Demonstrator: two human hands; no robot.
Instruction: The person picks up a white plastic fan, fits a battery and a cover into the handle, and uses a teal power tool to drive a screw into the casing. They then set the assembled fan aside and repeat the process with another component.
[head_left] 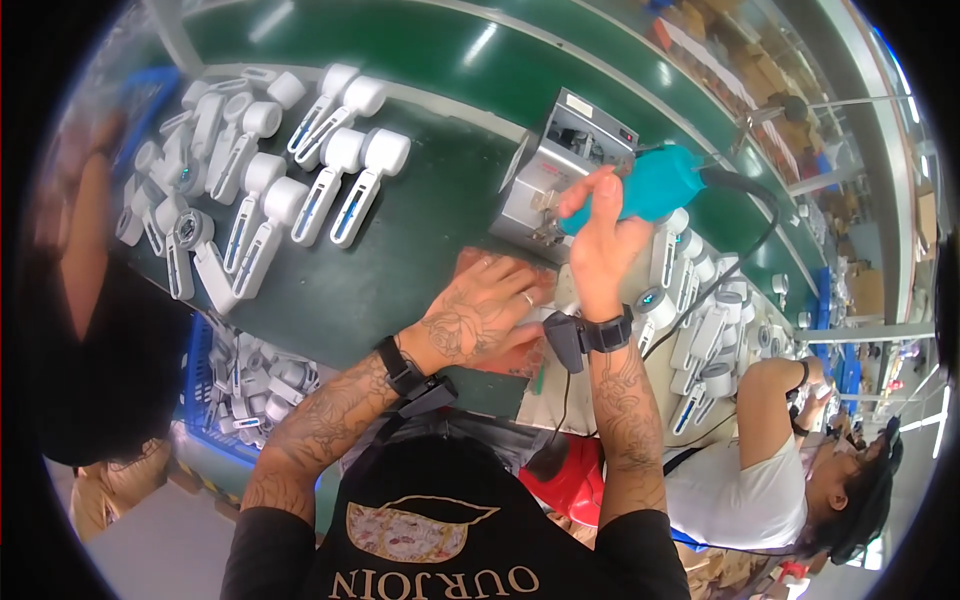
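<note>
My right hand (605,245) grips a teal electric screwdriver (660,185), its thumb and a finger stretched along the body. The driver lies tilted, its tip close to the front of a grey box-shaped screw feeder (545,170). Palm down over a reddish pad (515,357), my left hand (485,308) has its fingers curled. A bit of something white (563,297) shows by those fingers; the rest is hidden under the hand. Left of the feeder stand several white devices (365,190) with round heads and long slotted handles.
More white devices (225,130) are heaped at the left, and others (700,330) lie on the right. A blue crate (225,435) below the table edge holds several. The driver's dark cable (765,215) loops right. Co-workers sit at the left (110,340) and right (745,490).
</note>
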